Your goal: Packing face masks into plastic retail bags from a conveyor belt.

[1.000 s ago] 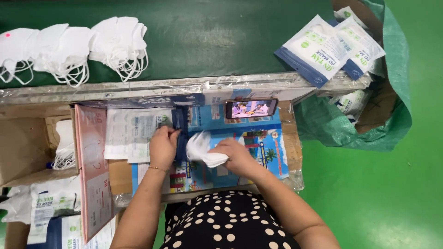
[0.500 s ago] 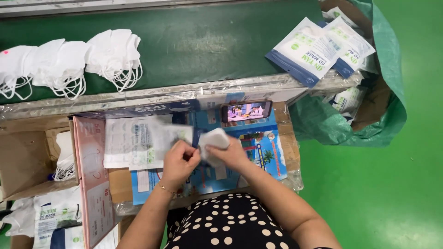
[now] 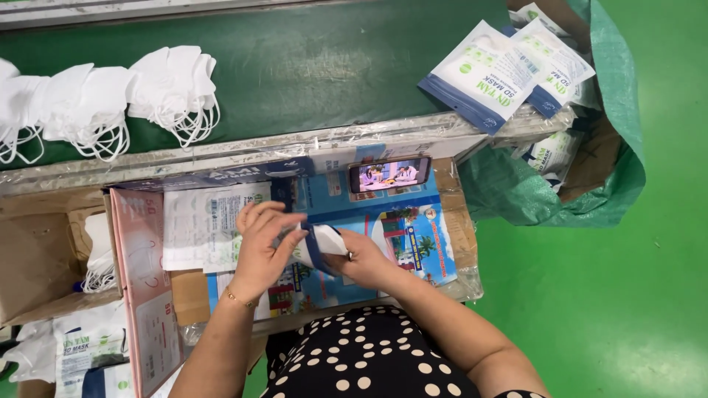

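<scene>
At far left, a row of white face masks (image 3: 110, 103) lies fanned along the green belt (image 3: 332, 66), their ear loops trailing toward its near edge. Below the belt, an open cardboard box (image 3: 37, 250) holds more masks, and flat sleeves (image 3: 199, 225) are stacked on the work shelf just beside the person's left hand (image 3: 262, 250). That hand, fingers curled and closed, grips the left end of a white and blue mask packet (image 3: 321, 247), while the right hand (image 3: 365, 262) pinches its right end from below. The packet sits between the two hands, touching both, its long axis running roughly left to right above a colourful printed sheet (image 3: 402, 236). Both hands are equally close; nothing stands between them and the packet. A phone (image 3: 389, 175) with a lit screen is propped just behind. Farther right, filled packets (image 3: 487, 74) are piled on the belt's end, spilling toward a green sack (image 3: 590, 147).
</scene>
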